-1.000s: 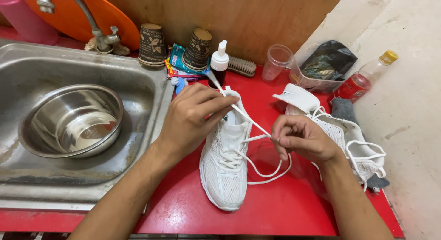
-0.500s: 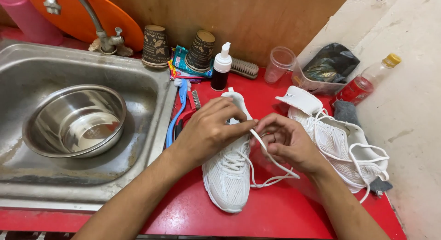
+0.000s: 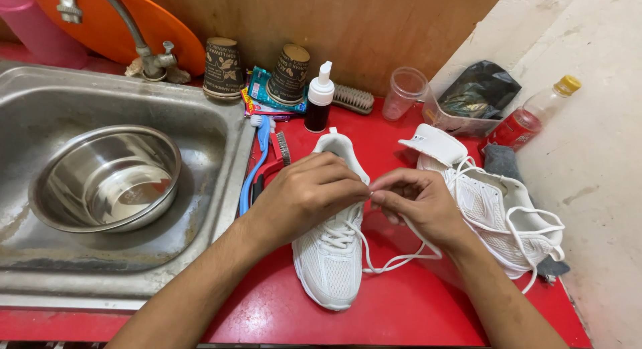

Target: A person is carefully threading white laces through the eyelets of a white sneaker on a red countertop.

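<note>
My left hand [image 3: 304, 198] and right hand [image 3: 418, 202] pinch the lace [image 3: 394, 259]; lower eyelets of the white shoe [image 3: 331, 255] laced, top unfinished.

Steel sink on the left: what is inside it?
Inside the steel sink sits a round steel bowl holding a little water; the basin floor beneath that bowl is covered.

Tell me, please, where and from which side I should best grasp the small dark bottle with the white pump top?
Probably the dark bottle with the white pump top is best gripped around its lower body, from the front: it stands upright, and the wooden wall blocks the back.
</note>
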